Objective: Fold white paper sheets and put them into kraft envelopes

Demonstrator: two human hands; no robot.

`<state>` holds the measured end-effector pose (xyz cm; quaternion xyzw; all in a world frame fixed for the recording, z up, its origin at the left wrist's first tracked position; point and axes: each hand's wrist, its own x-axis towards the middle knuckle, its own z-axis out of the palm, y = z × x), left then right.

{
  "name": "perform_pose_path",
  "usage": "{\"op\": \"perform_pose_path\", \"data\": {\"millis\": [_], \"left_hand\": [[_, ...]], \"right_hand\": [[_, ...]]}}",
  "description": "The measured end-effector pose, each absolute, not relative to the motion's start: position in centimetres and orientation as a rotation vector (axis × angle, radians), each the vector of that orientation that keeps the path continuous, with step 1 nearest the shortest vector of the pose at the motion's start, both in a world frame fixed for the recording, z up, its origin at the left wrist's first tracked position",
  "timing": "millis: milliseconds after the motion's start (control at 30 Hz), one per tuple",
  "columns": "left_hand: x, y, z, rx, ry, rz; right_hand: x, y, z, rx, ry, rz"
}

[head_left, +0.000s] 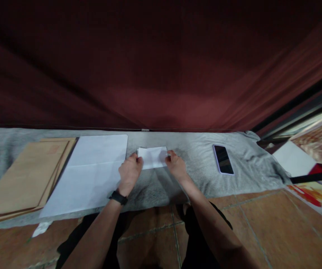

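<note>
Dark red cloth point(161, 82) hangs behind a grey-covered table point(197, 173). Left hand point(128, 172) and right hand point(178, 168) pinch opposite ends of a small white paper point(153, 157) on it between their fingers — seemingly folded already, its layered edges not quite even. Leftward, a large white sheet point(93, 177) lies open, creased but unfolded, beside brown envelopes point(28, 172); rightward, a phone point(223, 160).

I wear a wide black band point(118, 197) snug around my left wrist point(124, 189), my forearms point(99, 228) are bare, and plain black cloth point(197, 243) covers my legs point(73, 239), its seams and finer details too dark to make out.
</note>
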<state>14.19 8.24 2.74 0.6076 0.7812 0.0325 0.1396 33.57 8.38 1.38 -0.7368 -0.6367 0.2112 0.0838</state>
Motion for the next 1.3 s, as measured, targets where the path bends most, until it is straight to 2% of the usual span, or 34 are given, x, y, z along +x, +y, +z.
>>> {"op": "perform_pose_path", "data": {"millis": [400, 700, 900, 1300], "left_hand": [[14.6, 8.2, 2.6, 1.810, 2.301, 0.073], [14.2, 8.6, 2.7, 1.805, 2.257, 0.045], [14.0, 8.7, 2.7, 1.817, 2.227, 0.045], [14.1, 8.6, 2.1, 1.842, 2.273, 0.059]], "right_hand": [[32.4, 8.3, 0.8, -2.231, -1.994, 0.371], [32.1, 8.3, 0.5, -2.085, -2.052, 0.224], [30.6, 7.9, -1.3, -1.647, -2.174, 0.281], [29.6, 6.8, -3.3, -1.707, -2.264, 0.205]]}}
